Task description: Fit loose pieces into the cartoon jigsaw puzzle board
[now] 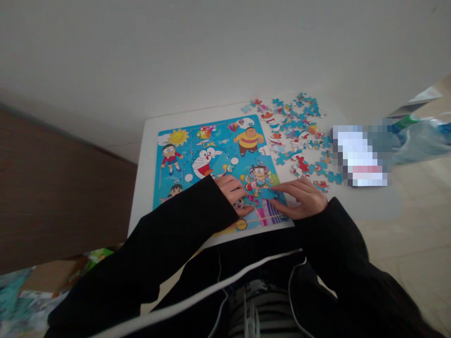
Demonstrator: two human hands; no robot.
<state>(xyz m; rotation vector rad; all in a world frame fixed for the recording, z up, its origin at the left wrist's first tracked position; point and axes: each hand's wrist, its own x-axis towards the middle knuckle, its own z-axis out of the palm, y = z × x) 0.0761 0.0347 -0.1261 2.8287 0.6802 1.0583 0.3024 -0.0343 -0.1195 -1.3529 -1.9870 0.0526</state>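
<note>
Blue rectangular cartoon jigsaw board (243, 164), on white table (143, 173). Loose multicoloured jigsaw pieces (302, 162): two o'clock. Left hand (230, 190): five o'clock, fingers bent, hold unclear. Right hand (305, 199): four o'clock, thumb and forefinger narrowly parted, hold unclear.

Plain grey-white wall (225, 56) at 12 o'clock. Dark brown panel (63, 188), wood-like, at 9 o'clock, top edge slanting. White surface (148, 155) at centre, near wall. Beige tiled floor (423, 234), 4 o'clock, faint joints. Light dim, diffuse.
</note>
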